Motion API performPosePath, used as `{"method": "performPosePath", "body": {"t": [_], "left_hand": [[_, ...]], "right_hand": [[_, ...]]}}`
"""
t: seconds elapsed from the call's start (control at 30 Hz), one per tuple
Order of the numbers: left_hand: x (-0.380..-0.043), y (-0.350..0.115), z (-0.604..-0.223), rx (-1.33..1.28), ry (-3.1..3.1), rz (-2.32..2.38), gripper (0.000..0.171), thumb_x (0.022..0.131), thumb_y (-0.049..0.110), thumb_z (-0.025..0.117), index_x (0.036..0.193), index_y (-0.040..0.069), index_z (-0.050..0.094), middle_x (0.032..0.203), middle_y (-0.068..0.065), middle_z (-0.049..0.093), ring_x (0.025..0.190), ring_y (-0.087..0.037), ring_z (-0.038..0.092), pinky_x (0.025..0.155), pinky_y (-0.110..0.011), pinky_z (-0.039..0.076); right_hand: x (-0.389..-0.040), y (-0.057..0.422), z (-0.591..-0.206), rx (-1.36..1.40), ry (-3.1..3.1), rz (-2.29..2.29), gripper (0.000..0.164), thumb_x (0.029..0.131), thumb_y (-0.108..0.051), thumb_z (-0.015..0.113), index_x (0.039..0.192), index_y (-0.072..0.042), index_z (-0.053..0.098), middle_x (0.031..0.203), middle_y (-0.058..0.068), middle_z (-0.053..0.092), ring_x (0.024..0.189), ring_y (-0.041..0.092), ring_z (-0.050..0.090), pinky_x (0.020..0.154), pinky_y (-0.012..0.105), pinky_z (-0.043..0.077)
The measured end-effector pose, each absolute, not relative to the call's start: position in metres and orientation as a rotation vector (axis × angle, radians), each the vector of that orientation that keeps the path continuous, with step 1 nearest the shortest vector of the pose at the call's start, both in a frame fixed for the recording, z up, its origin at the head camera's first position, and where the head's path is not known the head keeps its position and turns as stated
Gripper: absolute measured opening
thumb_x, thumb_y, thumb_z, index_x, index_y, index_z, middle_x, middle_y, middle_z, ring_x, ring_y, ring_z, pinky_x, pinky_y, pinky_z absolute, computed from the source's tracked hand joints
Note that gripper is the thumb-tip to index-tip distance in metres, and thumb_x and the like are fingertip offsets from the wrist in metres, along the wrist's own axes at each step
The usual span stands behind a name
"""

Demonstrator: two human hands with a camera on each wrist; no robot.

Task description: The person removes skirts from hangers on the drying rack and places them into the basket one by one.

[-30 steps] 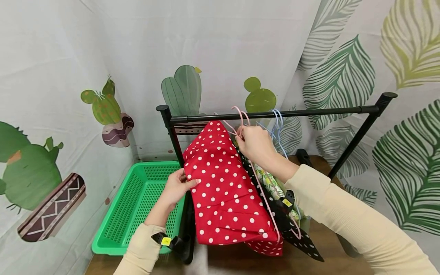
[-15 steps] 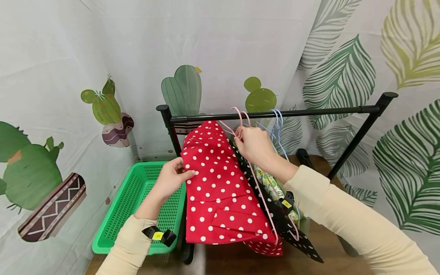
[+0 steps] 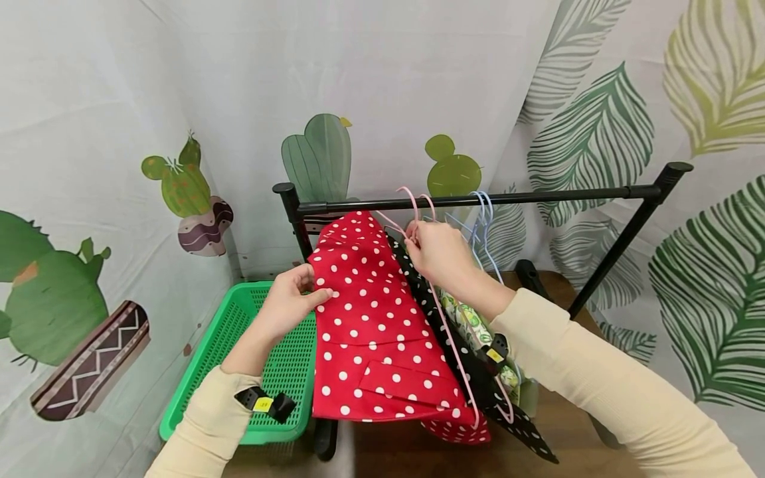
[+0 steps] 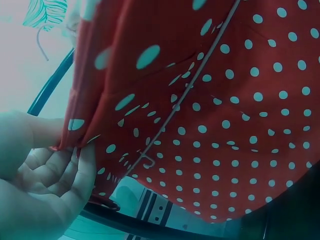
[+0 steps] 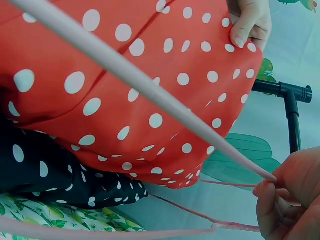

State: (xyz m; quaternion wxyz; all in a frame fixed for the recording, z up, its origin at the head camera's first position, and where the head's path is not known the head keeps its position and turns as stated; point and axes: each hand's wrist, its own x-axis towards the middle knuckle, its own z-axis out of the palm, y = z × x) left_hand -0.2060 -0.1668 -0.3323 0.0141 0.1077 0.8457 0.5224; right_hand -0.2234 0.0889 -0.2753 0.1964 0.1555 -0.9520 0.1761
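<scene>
In the head view, red cloth [image 3: 370, 318] with white polka dots hangs over a pink hanger [image 5: 165, 102], whose hook is on the black rail [image 3: 538, 196]. My left hand [image 3: 289, 299] pinches the cloth's left edge between thumb and fingers; the left wrist view shows the folded edge in that pinch. Just under the rail, my right hand [image 3: 445, 255] grips the pink hanger near its neck. Behind the red cloth hangs black dotted cloth [image 3: 516, 425] with a second pink hanger. Part of the red cloth's far side is hidden in the head view.
A green plastic basket [image 3: 203, 392] stands left of the rack on the wooden table [image 3: 406, 458]. Farther right on the rail are blue hangers [image 3: 487, 226] with leaf-print cloth [image 3: 472, 325]. The rack's right post [image 3: 621, 239] slants down to the table. Printed curtains surround the area.
My left hand has moved left and slightly up, drawing the edge of the red cloth left so it spreads wider. The right hand stays at the hanger's neck, shifting slightly left.
</scene>
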Motion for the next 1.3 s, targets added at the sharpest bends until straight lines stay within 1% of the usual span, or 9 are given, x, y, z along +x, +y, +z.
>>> {"method": "performPosePath", "body": {"t": [0.2, 0.43, 0.77, 0.87, 0.97, 1.1, 1.3], "left_hand": [[-0.208, -0.171, -0.325, 0.373, 2.669, 1.606, 0.019, 0.084, 0.016, 0.066, 0.096, 0.005, 0.057, 0.096, -0.009, 0.066, 0.086, -0.023, 0.061, 0.067, -0.034, 0.052], [-0.208, -0.175, -0.314, 0.410, 2.699, 1.600, 0.021, 0.084, 0.018, 0.067, 0.096, 0.004, 0.056, 0.097, -0.010, 0.066, 0.088, -0.024, 0.061, 0.068, -0.032, 0.053], [-0.206, -0.185, -0.302, 0.496, 2.773, 1.571, 0.016, 0.085, 0.018, 0.066, 0.094, 0.008, 0.057, 0.093, -0.006, 0.067, 0.083, -0.020, 0.062, 0.068, -0.032, 0.052], [-0.206, -0.188, -0.299, 0.518, 2.812, 1.547, 0.014, 0.085, 0.018, 0.066, 0.092, 0.009, 0.057, 0.091, -0.005, 0.067, 0.081, -0.019, 0.062, 0.067, -0.032, 0.052], [-0.206, -0.193, -0.296, 0.533, 2.859, 1.521, 0.014, 0.086, 0.019, 0.065, 0.093, 0.009, 0.057, 0.093, -0.006, 0.067, 0.082, -0.018, 0.063, 0.067, -0.030, 0.052], [-0.204, -0.198, -0.291, 0.514, 2.894, 1.507, 0.017, 0.087, 0.021, 0.064, 0.098, 0.009, 0.059, 0.098, -0.006, 0.066, 0.085, -0.018, 0.062, 0.068, -0.029, 0.053], [-0.203, -0.205, -0.288, 0.499, 2.920, 1.477, 0.018, 0.087, 0.022, 0.063, 0.099, 0.009, 0.059, 0.096, -0.007, 0.066, 0.083, -0.018, 0.062, 0.067, -0.028, 0.053]], "right_hand": [[-0.224, 0.088, -0.277, 0.448, -2.642, 0.466, 0.015, 0.089, -0.019, 0.057, 0.092, -0.009, 0.067, 0.073, 0.003, 0.066, 0.067, 0.023, 0.062, 0.058, 0.036, 0.049], [-0.224, 0.088, -0.278, 0.452, -2.645, 0.456, 0.015, 0.089, -0.018, 0.057, 0.093, -0.008, 0.067, 0.073, 0.004, 0.066, 0.068, 0.024, 0.062, 0.059, 0.036, 0.049], [-0.225, 0.090, -0.278, 0.444, -2.666, 0.492, 0.017, 0.090, -0.018, 0.056, 0.095, -0.007, 0.067, 0.074, 0.005, 0.066, 0.066, 0.023, 0.062, 0.057, 0.034, 0.049], [-0.225, 0.090, -0.278, 0.448, -2.656, 0.498, 0.016, 0.090, -0.018, 0.056, 0.094, -0.007, 0.067, 0.075, 0.005, 0.067, 0.068, 0.024, 0.063, 0.059, 0.036, 0.049], [-0.224, 0.091, -0.279, 0.454, -2.642, 0.488, 0.015, 0.089, -0.017, 0.056, 0.092, -0.007, 0.066, 0.076, 0.006, 0.067, 0.069, 0.025, 0.064, 0.061, 0.037, 0.050], [-0.225, 0.092, -0.281, 0.465, -2.622, 0.470, 0.013, 0.088, -0.016, 0.057, 0.090, -0.007, 0.066, 0.075, 0.006, 0.067, 0.069, 0.026, 0.064, 0.062, 0.038, 0.050], [-0.226, 0.092, -0.282, 0.467, -2.617, 0.483, 0.012, 0.088, -0.015, 0.058, 0.090, -0.008, 0.067, 0.073, 0.005, 0.066, 0.068, 0.025, 0.063, 0.061, 0.038, 0.050]]}}
